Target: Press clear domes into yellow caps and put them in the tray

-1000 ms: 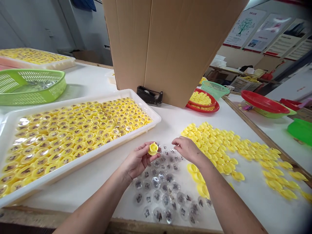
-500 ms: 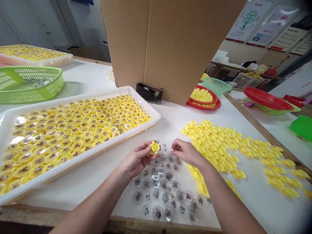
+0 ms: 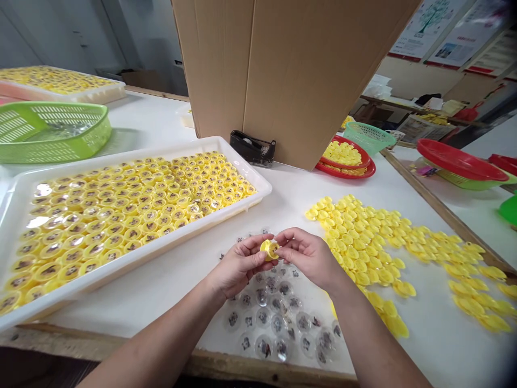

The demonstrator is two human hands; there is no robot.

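We observed the round yellow cup [image 3: 267,248] between the hands: the left hand [image 3: 238,268] pinched it; the right hand's [image 3: 312,257] nearly closed fingertips met its right side, their hold unclear.

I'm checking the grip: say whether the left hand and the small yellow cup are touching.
Touching. The head view shows the left hand holding the small yellow cup, thumb against the cup's near side.

Before our hands, clear glossy plastic discs [image 3: 278,323]; left of them, a smooth white plastic tray [image 3: 264,189] of shiny yellow plastic cups [image 3: 133,234]; beyond them, a matt brown cardboard box [image 3: 291,70] and a glossy black plastic tape dispenser [image 3: 252,149].
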